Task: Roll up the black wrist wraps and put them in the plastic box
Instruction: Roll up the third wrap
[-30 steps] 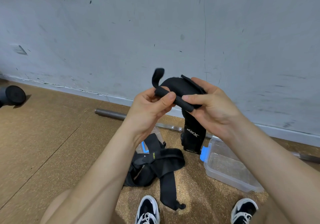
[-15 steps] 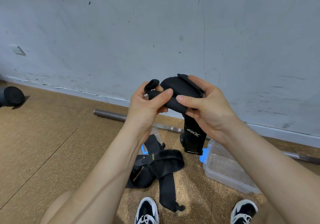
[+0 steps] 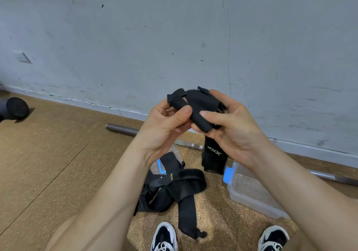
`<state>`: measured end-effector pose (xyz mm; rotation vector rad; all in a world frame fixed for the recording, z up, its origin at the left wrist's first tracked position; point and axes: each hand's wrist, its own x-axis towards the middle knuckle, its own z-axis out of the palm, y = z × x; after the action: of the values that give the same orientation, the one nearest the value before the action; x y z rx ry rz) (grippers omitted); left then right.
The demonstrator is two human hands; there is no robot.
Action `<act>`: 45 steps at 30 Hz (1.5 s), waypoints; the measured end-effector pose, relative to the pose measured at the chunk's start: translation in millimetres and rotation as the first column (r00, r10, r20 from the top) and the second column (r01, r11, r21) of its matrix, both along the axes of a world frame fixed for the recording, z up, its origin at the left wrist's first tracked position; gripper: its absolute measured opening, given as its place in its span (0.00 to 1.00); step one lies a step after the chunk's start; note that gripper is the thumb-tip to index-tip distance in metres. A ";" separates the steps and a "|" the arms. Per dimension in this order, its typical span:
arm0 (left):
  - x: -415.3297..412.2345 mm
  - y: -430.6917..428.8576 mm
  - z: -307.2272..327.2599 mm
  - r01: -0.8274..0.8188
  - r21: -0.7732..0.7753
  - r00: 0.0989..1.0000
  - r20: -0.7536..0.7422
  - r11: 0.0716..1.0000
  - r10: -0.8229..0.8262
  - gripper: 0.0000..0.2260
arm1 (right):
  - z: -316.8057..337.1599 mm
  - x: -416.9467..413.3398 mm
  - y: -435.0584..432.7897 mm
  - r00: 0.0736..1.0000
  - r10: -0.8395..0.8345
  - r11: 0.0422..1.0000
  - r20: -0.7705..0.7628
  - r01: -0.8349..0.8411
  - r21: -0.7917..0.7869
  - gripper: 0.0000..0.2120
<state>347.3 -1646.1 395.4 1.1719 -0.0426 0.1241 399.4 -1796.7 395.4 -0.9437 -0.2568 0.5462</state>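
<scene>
Both forearms rise from the bottom corners & meet mid-frame, wrists bent inward, palms facing each other. The left hand (image 3: 164, 122) pinches the rolled end of a black wrist wrap (image 3: 195, 105). Its thumb presses the near side of the roll and the fingers curl behind it, w/ a short flap of strap sticking up over the knuckles. The right hand (image 3: 232, 126) cups the rest of the bundle from the opposite side. Its thumb lies along the roll, tip almost meeting the other thumb. The index finger arches over the top & the other fingers curl underneath. The roll sits tilted, lower end toward the right palm.

The wrap's loose tail (image 3: 214, 157) hangs straight down below the right hand, white logo showing. Its end is just beside the plastic box (image 3: 244, 185); whether it touches the floor, can't tell.

The box is clear & open, on the cork floor (image 3: 58, 163) under the right forearm, w/ a blue latch (image 3: 227, 173) at the end nearest the tail. A pile of black wraps (image 3: 174, 188) lies btwn the forearms, partly over a clear plastic piece (image 3: 175, 151) w/ a blue clip. A metal bar (image 3: 122, 129) runs along the foot of the grey wall (image 3: 174, 37). Two black-and-white shoes (image 3: 164, 237) sit at the bottom edge.
</scene>
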 end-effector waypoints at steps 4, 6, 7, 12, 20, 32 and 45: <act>2.2 -2.3 -1.6 -0.140 0.014 0.990 -0.024 0.990 0.140 0.09 | -2.8 -2.3 2.0 0.997 0.076 0.997 0.022 -0.076 -0.022 0.19; 2.7 -3.6 0.5 -0.175 0.027 0.984 -0.031 0.984 0.175 0.08 | -4.4 0.4 2.4 0.998 0.062 0.997 0.030 -0.061 -0.037 0.23; 2.8 -4.2 1.6 -0.192 0.027 0.981 -0.030 0.981 0.193 0.08 | -5.0 1.5 3.1 0.999 0.038 0.998 0.028 -0.037 -0.050 0.26; 3.1 -6.9 5.2 -0.276 0.054 0.960 -0.041 0.960 0.278 0.10 | -2.8 2.3 6.7 0.987 -0.135 0.986 0.086 0.142 -0.085 0.36; 4.7 -4.6 4.0 -0.429 0.135 0.895 -0.070 0.893 0.441 0.13 | -3.1 -1.4 6.5 0.971 -0.077 0.989 0.226 0.104 -0.109 0.36; -0.5 51.3 9.6 -0.695 0.346 0.664 -0.028 0.630 0.747 0.10 | 2.8 17.9 -9.1 0.973 -0.099 0.968 0.208 0.143 -0.205 0.35; -8.0 27.1 11.9 -0.125 0.533 0.992 0.050 0.837 0.116 0.16 | 6.8 15.6 -13.4 0.994 0.093 0.979 0.050 -0.083 -0.185 0.34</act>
<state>339.3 -1618.9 407.3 1.7386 -0.0173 0.2445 415.0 -1810.1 402.2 -1.1318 -0.3055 0.6322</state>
